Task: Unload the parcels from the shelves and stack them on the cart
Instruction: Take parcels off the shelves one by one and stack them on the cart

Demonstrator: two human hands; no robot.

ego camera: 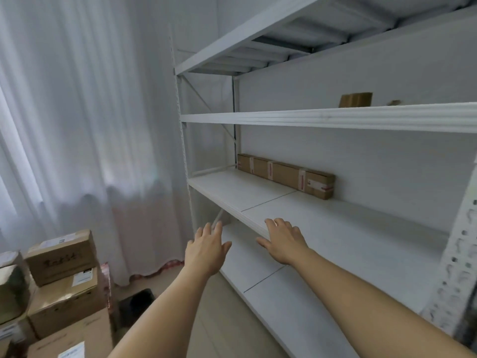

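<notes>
Head: 2 hands (206, 251) (282, 241) empty, 1 long parcel (285, 175).

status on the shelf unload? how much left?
Done: boxes stacked lower left, the bottom shelf bare. In hand: nothing; left hand and right hand reach open toward the middle shelf. Left: the long box there and two small boxes on the shelf above.

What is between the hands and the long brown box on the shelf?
Only bare white shelf board. In the head view, nothing sits between the right hand, the left hand and the long brown box at the back.
</notes>
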